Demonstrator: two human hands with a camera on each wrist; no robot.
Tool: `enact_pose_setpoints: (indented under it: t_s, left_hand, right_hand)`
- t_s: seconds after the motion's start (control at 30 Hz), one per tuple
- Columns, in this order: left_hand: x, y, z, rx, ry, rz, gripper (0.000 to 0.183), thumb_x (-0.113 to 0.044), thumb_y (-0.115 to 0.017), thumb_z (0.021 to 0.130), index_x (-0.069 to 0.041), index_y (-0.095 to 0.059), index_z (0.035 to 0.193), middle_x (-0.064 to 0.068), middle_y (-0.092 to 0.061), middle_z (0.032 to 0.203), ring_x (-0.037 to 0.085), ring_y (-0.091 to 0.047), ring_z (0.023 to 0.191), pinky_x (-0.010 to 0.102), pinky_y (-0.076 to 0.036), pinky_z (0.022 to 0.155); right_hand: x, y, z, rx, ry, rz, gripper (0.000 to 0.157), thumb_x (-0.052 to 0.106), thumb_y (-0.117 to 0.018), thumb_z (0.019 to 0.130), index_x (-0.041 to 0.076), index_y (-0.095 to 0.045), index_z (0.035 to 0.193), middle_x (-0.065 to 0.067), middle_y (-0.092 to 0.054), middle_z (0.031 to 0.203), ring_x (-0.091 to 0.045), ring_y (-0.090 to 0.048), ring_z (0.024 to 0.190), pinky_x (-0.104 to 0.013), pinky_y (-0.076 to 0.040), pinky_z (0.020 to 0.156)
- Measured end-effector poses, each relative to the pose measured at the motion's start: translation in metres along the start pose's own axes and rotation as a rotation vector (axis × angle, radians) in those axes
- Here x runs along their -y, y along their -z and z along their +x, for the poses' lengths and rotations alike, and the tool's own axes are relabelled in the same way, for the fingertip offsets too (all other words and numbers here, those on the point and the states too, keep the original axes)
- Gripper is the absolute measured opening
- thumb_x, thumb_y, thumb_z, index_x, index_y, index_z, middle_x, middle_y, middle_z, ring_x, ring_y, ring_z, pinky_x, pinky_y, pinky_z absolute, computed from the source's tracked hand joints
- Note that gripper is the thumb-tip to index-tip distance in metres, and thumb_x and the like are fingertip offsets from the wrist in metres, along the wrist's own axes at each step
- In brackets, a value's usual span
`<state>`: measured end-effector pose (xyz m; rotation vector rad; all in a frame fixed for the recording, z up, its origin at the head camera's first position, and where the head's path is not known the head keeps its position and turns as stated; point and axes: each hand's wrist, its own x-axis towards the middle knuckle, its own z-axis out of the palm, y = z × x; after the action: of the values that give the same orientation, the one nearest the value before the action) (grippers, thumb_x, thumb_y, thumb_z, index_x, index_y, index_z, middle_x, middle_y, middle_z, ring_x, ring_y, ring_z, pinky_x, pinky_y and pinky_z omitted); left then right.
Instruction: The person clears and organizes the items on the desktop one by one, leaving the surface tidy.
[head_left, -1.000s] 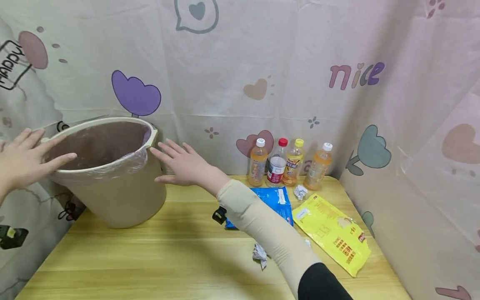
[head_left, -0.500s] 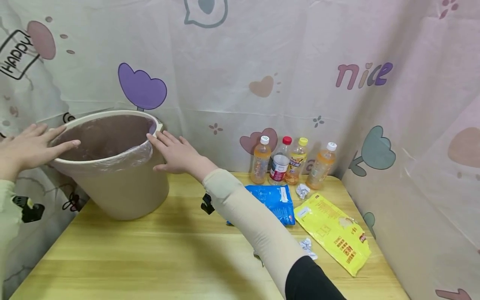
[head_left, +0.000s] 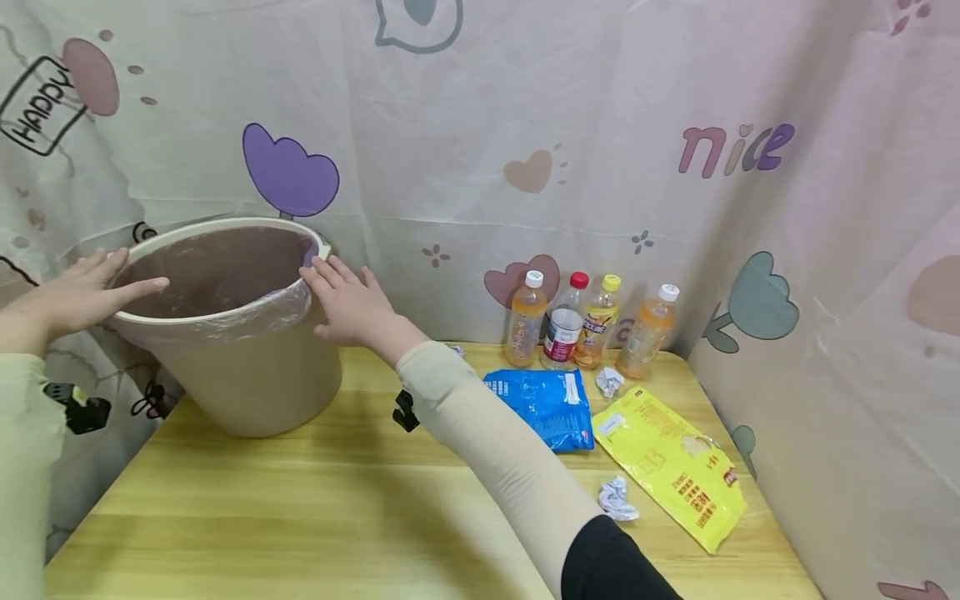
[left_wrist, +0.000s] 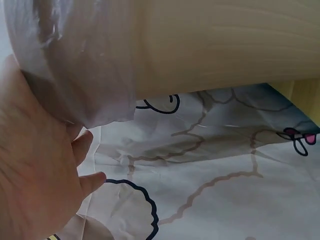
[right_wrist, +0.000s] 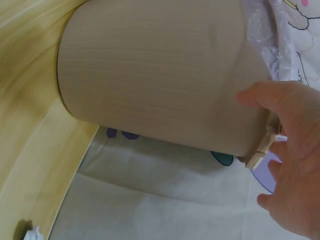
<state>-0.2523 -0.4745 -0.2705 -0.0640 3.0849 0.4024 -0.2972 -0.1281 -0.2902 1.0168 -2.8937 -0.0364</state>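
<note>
A beige trash bin (head_left: 247, 375) stands at the table's left, with a clear plastic liner (head_left: 281, 310) folded over its rim. My left hand (head_left: 56, 308) is at the rim's left side, fingers spread and thumb reaching over the opening. In the left wrist view it lies against the liner (left_wrist: 85, 75). On the other side my right hand (head_left: 356, 304) has its extended fingers at the rim near the tab. The right wrist view has the thumb beside the bin wall (right_wrist: 150, 70) and the other fingers beyond the rim tab (right_wrist: 260, 152); firm contact there is hard to tell.
Several plastic bottles (head_left: 562, 329) line the back right of the wooden table (head_left: 300, 517). In front lie a blue packet (head_left: 551, 408), a yellow packet (head_left: 675, 471) and crumpled papers (head_left: 617, 498). A printed cloth (head_left: 435, 133) hangs behind and at both sides.
My right hand has moved left and up, closer to the bin's rim. The left hand has shifted slightly with the head view, which has moved a little; the bin keeps its place.
</note>
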Motion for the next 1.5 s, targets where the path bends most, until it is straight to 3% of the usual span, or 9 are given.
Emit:
enact_pose_setpoints:
  t_s: [0.27, 0.47, 0.97, 1.3, 1.5]
  left_hand:
    - [-0.010, 0.007, 0.008, 0.061, -0.049, -0.029, 0.101, -0.063, -0.025, 0.098, 0.014, 0.023, 0.142, 0.041, 0.028, 0.144, 0.056, 0.024, 0.137, 0.078, 0.001, 0.106]
    - [-0.020, 0.008, 0.005, 0.068, -0.072, -0.010, 0.102, -0.061, -0.026, 0.098, 0.021, 0.016, 0.142, 0.048, 0.016, 0.145, 0.061, 0.013, 0.138, 0.078, -0.005, 0.106]
    - [-0.026, 0.003, -0.010, 0.059, -0.026, 0.021, 0.103, -0.064, -0.025, 0.097, 0.020, 0.014, 0.143, 0.047, 0.017, 0.145, 0.061, 0.011, 0.139, 0.080, -0.004, 0.104]
    - [-0.041, -0.002, -0.018, 0.019, -0.007, 0.006, 0.104, -0.066, -0.027, 0.097, 0.017, 0.010, 0.146, 0.044, 0.014, 0.149, 0.060, 0.010, 0.140, 0.080, -0.003, 0.105]
    - [-0.055, -0.006, -0.021, 0.006, 0.021, -0.011, 0.106, -0.070, -0.028, 0.094, 0.012, 0.012, 0.148, 0.037, 0.019, 0.151, 0.056, 0.015, 0.141, 0.082, 0.003, 0.103]
  right_hand:
    - [-0.008, -0.004, -0.001, -0.066, -0.028, 0.072, 0.086, 0.046, -0.062, 0.090, 0.035, -0.008, 0.157, 0.015, 0.000, 0.165, -0.011, -0.005, 0.154, -0.044, -0.011, 0.126]
    - [-0.013, -0.015, -0.002, -0.115, -0.022, 0.143, 0.088, 0.043, -0.065, 0.089, 0.034, -0.010, 0.157, 0.012, -0.002, 0.166, -0.013, -0.009, 0.154, -0.046, -0.013, 0.125]
    - [-0.013, -0.023, -0.007, -0.158, 0.000, 0.177, 0.085, 0.040, -0.065, 0.089, 0.033, -0.014, 0.156, 0.012, -0.006, 0.166, -0.015, -0.010, 0.154, -0.048, -0.016, 0.124]
    - [-0.020, -0.029, -0.015, -0.245, 0.002, 0.227, 0.082, 0.035, -0.069, 0.086, 0.031, -0.024, 0.154, 0.009, -0.017, 0.165, -0.019, -0.017, 0.153, -0.051, -0.017, 0.123]
    - [-0.028, -0.029, -0.026, -0.293, -0.003, 0.257, 0.075, 0.030, -0.067, 0.087, 0.030, -0.030, 0.152, 0.009, -0.023, 0.163, -0.018, -0.020, 0.152, -0.051, -0.020, 0.123]
